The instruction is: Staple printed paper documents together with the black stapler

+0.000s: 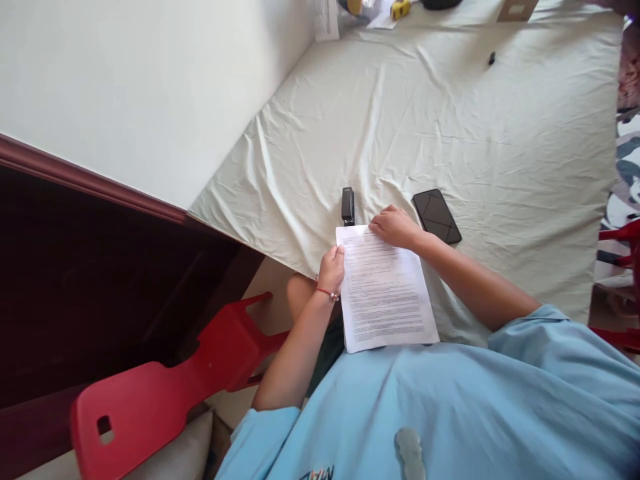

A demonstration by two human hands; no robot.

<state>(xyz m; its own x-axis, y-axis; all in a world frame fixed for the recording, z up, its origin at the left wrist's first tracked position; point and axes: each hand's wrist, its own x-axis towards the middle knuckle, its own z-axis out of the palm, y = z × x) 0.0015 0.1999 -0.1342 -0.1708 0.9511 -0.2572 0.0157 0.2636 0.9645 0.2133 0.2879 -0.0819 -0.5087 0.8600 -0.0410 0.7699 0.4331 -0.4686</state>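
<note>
A stack of printed paper sheets (385,293) lies tilted against my body at the table's near edge, its text facing up. My left hand (332,270) is closed around the stack's left edge, thumb on top. At the top edge, my right hand (395,225) grips the sheets with its fingers bent over them; its fingertips are partly hidden. Just beyond the paper's top left corner is a black stapler (348,205), its near end close to the sheets. A dark smartphone (437,216) lies to the right of my right hand.
A pale, wrinkled cloth (320,153) covers the table. Along the far edge are a yellow tape measure (400,9), papers and a brown box (517,9). A small black object (492,59) lies at far right. A red chair (150,407) stands at left, beside the wall.
</note>
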